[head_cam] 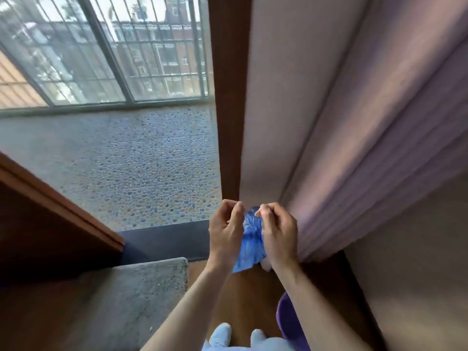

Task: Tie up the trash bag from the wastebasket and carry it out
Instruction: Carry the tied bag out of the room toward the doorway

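Observation:
A blue plastic trash bag [249, 240] hangs in the air between my two hands, bunched at the top. My left hand [225, 229] pinches the bag's gathered top from the left. My right hand [277, 231] grips the top from the right, with its fingertips close to those of the left. The bag's lower part shows below my hands; a pale bit sticks out under my right wrist. A purple wastebasket [288, 323] stands low at the right, partly hidden by my right forearm.
Pale curtains [354, 148] hang at the right beside a brown door frame [229, 122]. A pebbled balcony floor [139, 160] and barred window [101, 51] lie ahead. A grey mat [141, 287] and brown wooden furniture [50, 224] are at the left. My feet [238, 335] show below.

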`<state>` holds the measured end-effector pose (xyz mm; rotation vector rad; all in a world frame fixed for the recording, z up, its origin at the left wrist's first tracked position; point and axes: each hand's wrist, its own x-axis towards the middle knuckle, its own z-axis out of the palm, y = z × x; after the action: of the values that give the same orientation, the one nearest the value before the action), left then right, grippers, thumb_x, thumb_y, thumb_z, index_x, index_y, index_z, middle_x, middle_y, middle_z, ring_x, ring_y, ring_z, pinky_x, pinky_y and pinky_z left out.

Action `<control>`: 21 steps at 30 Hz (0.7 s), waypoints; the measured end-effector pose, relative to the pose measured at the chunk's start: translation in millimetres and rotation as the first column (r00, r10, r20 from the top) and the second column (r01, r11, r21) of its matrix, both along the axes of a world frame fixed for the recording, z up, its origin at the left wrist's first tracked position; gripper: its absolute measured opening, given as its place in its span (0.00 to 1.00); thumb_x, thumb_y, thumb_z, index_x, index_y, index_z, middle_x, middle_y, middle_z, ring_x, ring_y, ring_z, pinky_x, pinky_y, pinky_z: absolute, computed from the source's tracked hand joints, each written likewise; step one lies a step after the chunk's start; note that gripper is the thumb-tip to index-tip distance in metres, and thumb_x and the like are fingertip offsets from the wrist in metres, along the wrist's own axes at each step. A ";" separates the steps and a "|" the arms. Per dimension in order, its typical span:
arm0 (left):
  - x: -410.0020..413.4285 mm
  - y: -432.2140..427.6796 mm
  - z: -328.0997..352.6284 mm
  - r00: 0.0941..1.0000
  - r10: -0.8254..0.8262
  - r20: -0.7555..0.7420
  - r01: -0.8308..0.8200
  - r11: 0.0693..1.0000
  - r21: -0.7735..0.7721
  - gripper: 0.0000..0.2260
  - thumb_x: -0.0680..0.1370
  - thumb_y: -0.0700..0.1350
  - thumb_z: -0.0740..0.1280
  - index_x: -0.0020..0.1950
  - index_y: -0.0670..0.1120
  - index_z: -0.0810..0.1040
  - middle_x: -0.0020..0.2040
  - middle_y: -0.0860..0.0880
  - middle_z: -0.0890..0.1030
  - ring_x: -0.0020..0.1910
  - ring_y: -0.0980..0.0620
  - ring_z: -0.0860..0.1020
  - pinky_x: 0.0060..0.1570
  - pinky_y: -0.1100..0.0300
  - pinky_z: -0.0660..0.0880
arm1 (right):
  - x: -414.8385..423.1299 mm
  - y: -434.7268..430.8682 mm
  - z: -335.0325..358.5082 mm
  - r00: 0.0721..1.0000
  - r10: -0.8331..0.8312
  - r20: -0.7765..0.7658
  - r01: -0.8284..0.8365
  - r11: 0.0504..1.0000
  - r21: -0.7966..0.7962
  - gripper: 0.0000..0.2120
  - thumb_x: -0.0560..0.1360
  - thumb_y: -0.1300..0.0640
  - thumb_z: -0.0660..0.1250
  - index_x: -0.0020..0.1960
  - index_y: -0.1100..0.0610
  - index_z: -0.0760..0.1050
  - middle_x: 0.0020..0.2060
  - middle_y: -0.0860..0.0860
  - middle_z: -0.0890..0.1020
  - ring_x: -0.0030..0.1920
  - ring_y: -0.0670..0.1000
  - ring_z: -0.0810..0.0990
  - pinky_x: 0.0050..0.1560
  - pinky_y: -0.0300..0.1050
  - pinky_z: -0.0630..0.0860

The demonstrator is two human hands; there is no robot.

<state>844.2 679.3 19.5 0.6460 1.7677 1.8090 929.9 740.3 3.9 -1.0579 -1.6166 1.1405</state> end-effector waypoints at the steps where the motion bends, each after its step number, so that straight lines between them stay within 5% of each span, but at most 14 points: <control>1: -3.2 -6.5 -0.1 0.998 0.065 0.000 -0.065 0.998 -0.010 0.10 0.77 0.51 0.64 0.36 0.51 0.74 0.30 0.51 0.71 0.31 0.49 0.68 0.34 0.49 0.67 | -5.7 -0.9 -1.0 0.998 0.065 0.001 -0.065 0.998 -0.012 0.15 0.75 0.47 0.59 0.38 0.55 0.76 0.30 0.45 0.79 0.33 0.45 0.76 0.38 0.51 0.75; 5: -9.8 -39.9 -2.2 0.949 0.317 -0.007 -0.317 0.948 -0.017 0.12 0.74 0.55 0.64 0.37 0.48 0.74 0.30 0.48 0.71 0.31 0.49 0.68 0.34 0.49 0.67 | -23.5 -11.1 -1.7 0.951 0.306 -0.040 -0.309 0.948 -0.081 0.13 0.74 0.46 0.60 0.37 0.53 0.75 0.25 0.41 0.75 0.29 0.47 0.72 0.34 0.50 0.70; 10: -2.8 -100.1 -7.2 0.845 0.535 0.023 -0.535 0.844 0.025 0.08 0.78 0.48 0.63 0.41 0.46 0.75 0.29 0.54 0.72 0.26 0.57 0.67 0.26 0.64 0.66 | -44.4 -46.9 -11.2 0.853 0.514 -0.091 -0.521 0.846 -0.115 0.12 0.73 0.47 0.62 0.35 0.51 0.76 0.23 0.41 0.74 0.27 0.45 0.70 0.35 0.47 0.68; 15: 9.5 -170.4 -7.7 0.743 0.669 0.017 -0.669 0.743 0.029 0.07 0.80 0.47 0.61 0.43 0.48 0.74 0.30 0.53 0.69 0.25 0.57 0.64 0.25 0.65 0.64 | -62.3 -109.0 -11.6 0.652 0.745 -0.138 -0.758 0.641 -0.119 0.12 0.74 0.49 0.64 0.32 0.49 0.73 0.24 0.41 0.72 0.27 0.46 0.67 0.32 0.48 0.66; 21: 18.5 -257.5 -3.9 0.561 0.828 -0.027 -0.827 0.561 0.034 0.08 0.83 0.44 0.60 0.44 0.46 0.73 0.31 0.54 0.68 0.26 0.56 0.63 0.25 0.63 0.63 | -82.1 -192.5 -3.2 0.431 0.899 -0.078 -0.901 0.425 -0.082 0.14 0.75 0.55 0.64 0.33 0.60 0.69 0.25 0.53 0.69 0.29 0.49 0.66 0.30 0.54 0.66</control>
<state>862.7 421.8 15.6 -0.2667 2.3059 2.3933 847.8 547.8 0.8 -0.0928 -2.1919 1.9416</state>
